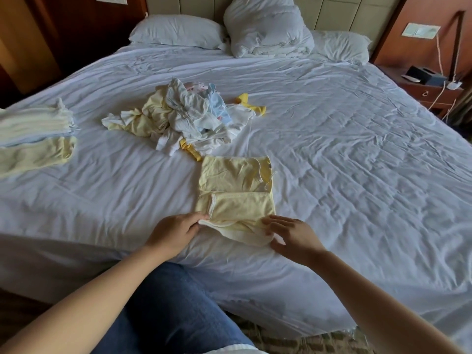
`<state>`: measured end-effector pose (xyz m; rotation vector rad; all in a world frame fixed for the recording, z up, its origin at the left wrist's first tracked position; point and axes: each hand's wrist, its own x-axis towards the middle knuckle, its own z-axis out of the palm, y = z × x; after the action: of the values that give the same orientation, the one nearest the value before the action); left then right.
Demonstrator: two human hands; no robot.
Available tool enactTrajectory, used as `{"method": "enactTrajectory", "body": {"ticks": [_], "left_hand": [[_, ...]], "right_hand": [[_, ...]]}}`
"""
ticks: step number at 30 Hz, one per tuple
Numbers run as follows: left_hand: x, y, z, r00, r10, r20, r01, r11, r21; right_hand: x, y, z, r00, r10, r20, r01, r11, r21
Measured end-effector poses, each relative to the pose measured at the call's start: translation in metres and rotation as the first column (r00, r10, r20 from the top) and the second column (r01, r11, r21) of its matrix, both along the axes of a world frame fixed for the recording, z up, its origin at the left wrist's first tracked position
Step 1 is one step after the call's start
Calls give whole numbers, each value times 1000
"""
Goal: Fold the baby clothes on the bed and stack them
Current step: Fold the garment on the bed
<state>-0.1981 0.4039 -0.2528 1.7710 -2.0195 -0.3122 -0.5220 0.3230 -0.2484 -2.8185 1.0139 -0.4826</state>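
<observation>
1. A pale yellow cotton baby garment point(236, 192), partly folded with a sleeve laid across its lower half, lies flat on the wrinkled white bed sheet point(357, 162), near the bed's front edge.
2. The left hand point(176, 231) is at the garment's 7 o'clock corner. Its curled fingers and thumb pinch the white-trimmed hem there.
3. The right hand point(291, 236) is at the 5 o'clock corner. Its fingers lie fairly straight and slightly spread on the cloth, with the thumb beside the turned-up hem.
4. At 11 o'clock from the garment, just beyond it, sits a loose heap of unfolded white, yellow and light blue baby clothes point(184, 116).
5. At 9 o'clock, well apart by the bed's left side, lies a stack of folded cream and yellow clothes point(35, 139).
6. At 12 o'clock, far off against the headboard, are white pillows point(176, 31) and a bunched white duvet point(268, 29).
7. At 2 o'clock stands a wooden nightstand point(429, 90).
8. At 6 o'clock, blue denim trousers point(166, 315) show below the arms.
</observation>
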Motion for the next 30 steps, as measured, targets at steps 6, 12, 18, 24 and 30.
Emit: {"method": "enactTrajectory", "body": {"ticks": [6, 12, 18, 24, 30], "left_hand": [[-6, -6, 20, 992, 121, -19, -122, 991, -46], [-14, -5, 30, 966, 180, -186, -192, 980, -51], [-20, -46, 57, 823, 412, -390, -471, 880, -64], [-20, -108, 56, 774, 545, -324, -588, 807, -48], [-10, -149, 21, 824, 555, -113, -567, 811, -147]], "right_hand": [[1, -1, 22, 970, -236, -58, 242, 930, 277], [9, -15, 58, 941, -338, 15, 245, 710, 661], [49, -46, 71, 678, -597, 428, 240, 731, 639], [90, -86, 44, 537, -780, 321, 617, 623, 481], [101, -119, 21, 596, -777, 204, 725, 630, 280]]}}
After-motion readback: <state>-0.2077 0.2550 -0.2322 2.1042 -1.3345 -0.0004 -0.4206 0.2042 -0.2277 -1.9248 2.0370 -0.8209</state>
